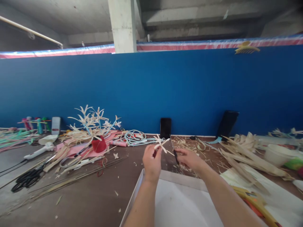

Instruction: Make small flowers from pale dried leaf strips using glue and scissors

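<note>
Pinched between the fingertips of my left hand (152, 160) is a pale flower-like piece (161, 142) made of narrow strips, its petals spread above the fingers. Just to its right, my right hand (188, 158) is closed on a small tool with a black handle (175, 156) and a thin blade pointing up. The blade stands close beside the petals; whether they touch I cannot tell. Both hands are over the far edge of a white shallow box (184, 201). A dark phone (165, 127) leans on the blue partition behind them.
On the left lie black-handled scissors (28, 178), a white glue gun (40, 152), a red cup-shaped object (98, 144) and branches of pale flowers (91, 121). To the right are dried husks (255, 160), a yellow tool (258, 205), a white cup (278, 155) and another dark device (227, 124).
</note>
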`<state>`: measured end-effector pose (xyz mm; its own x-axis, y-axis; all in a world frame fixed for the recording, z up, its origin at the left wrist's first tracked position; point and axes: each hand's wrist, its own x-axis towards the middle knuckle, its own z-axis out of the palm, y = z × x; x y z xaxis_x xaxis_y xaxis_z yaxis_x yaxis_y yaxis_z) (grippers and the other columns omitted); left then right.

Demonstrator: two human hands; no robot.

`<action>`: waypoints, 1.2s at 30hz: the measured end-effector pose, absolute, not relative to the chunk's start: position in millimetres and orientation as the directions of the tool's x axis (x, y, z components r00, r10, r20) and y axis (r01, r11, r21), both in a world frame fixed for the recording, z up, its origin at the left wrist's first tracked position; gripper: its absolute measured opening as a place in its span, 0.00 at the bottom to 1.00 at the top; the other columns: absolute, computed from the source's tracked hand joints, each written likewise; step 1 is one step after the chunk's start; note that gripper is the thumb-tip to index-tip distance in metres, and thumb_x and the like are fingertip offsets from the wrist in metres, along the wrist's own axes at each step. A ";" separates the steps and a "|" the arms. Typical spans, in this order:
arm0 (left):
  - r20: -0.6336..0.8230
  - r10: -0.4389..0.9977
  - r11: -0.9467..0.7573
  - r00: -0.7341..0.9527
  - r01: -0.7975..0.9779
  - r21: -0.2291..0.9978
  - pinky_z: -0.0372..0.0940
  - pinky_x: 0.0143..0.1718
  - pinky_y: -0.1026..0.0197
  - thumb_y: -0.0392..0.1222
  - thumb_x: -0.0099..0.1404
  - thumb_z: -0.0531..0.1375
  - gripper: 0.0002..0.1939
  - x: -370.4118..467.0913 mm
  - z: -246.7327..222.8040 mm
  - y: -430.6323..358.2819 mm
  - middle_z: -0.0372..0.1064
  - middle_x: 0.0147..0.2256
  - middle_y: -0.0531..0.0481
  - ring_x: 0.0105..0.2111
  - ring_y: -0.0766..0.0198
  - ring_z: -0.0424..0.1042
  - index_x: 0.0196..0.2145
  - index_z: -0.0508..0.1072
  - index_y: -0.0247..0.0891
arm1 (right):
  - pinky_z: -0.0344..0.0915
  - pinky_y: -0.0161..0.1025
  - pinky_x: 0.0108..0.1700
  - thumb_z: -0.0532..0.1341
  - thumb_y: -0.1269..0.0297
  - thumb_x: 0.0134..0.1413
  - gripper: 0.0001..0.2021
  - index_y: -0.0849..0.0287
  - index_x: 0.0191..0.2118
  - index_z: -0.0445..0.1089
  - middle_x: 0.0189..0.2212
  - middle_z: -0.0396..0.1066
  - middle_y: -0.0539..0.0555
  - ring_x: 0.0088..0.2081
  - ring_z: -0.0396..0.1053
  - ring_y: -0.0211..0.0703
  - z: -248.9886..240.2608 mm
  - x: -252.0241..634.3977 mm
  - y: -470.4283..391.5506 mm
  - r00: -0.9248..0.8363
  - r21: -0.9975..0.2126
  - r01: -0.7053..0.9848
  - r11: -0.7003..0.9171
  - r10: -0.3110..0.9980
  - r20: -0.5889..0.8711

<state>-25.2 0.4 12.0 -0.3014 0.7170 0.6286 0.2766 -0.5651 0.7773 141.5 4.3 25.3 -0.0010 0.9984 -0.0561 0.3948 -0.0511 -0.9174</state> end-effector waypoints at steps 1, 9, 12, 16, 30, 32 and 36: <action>0.643 0.703 -0.571 -0.302 0.299 0.765 0.60 0.37 0.64 0.40 0.59 0.56 0.06 -26.4 12.4 0.5 0.67 0.33 0.49 0.34 0.65 0.66 0.32 0.73 0.39 | 0.43 0.29 0.17 0.60 0.65 0.38 0.19 0.57 0.42 0.69 0.13 0.61 0.45 0.14 0.53 0.32 27.6 140.0 0.4 -0.010 -0.966 0.239 -0.095 0.995 -0.100; 0.632 0.687 -0.554 -0.359 0.304 0.775 0.62 0.39 0.63 0.40 0.59 0.56 0.06 -29.6 2.8 9.7 0.69 0.33 0.48 0.35 0.64 0.68 0.31 0.73 0.39 | 0.41 0.26 0.16 0.65 0.63 0.37 0.22 0.51 0.43 0.63 0.30 0.70 0.47 0.16 0.55 0.27 21.6 132.8 -14.4 -0.035 -0.969 -0.219 -0.113 0.994 -0.108; 0.588 0.707 -0.521 -0.394 0.272 0.809 0.62 0.38 0.63 0.41 0.58 0.57 0.07 -29.2 0.8 12.0 0.70 0.32 0.49 0.34 0.65 0.68 0.30 0.73 0.38 | 0.42 0.28 0.17 0.65 0.57 0.39 0.23 0.52 0.45 0.63 0.27 0.70 0.49 0.15 0.50 0.26 13.3 139.5 -13.6 -0.015 -0.980 -0.173 -0.100 0.995 -0.099; 0.532 0.726 -0.473 -0.437 0.244 0.846 0.62 0.35 0.65 0.43 0.56 0.59 0.08 -29.2 1.4 13.1 0.71 0.30 0.50 0.32 0.66 0.69 0.29 0.75 0.37 | 0.47 0.30 0.19 0.64 0.51 0.41 0.24 0.53 0.46 0.65 0.28 0.70 0.51 0.18 0.52 0.29 12.4 143.0 -19.0 -0.097 -0.997 -0.049 -0.055 0.994 -0.050; 0.528 0.700 -0.462 -0.481 0.259 0.848 0.64 0.39 0.64 0.42 0.55 0.59 0.08 -32.6 -8.3 19.7 0.73 0.32 0.50 0.34 0.65 0.70 0.32 0.76 0.38 | 0.44 0.34 0.22 0.62 0.51 0.44 0.24 0.60 0.46 0.70 0.24 0.67 0.52 0.20 0.51 0.31 19.4 133.4 -29.1 -0.225 -0.999 -0.028 -0.030 0.974 -0.023; 0.542 0.693 -0.465 -0.475 0.281 0.840 0.64 0.38 0.64 0.41 0.55 0.59 0.08 -32.4 -8.0 19.1 0.73 0.32 0.50 0.34 0.65 0.71 0.31 0.76 0.38 | 0.44 0.34 0.22 0.63 0.51 0.43 0.24 0.62 0.45 0.71 0.22 0.65 0.51 0.20 0.50 0.31 20.0 131.6 -29.9 -0.205 -0.999 -0.040 -0.012 0.979 -0.004; 0.558 0.697 -0.468 -0.449 0.304 0.830 0.64 0.37 0.64 0.41 0.56 0.58 0.07 -31.7 -8.7 18.5 0.72 0.31 0.51 0.33 0.66 0.70 0.31 0.76 0.39 | 0.45 0.34 0.23 0.63 0.52 0.45 0.25 0.62 0.47 0.70 0.22 0.65 0.51 0.21 0.50 0.32 20.1 130.8 -29.5 -0.203 -0.999 -0.041 0.006 0.979 0.015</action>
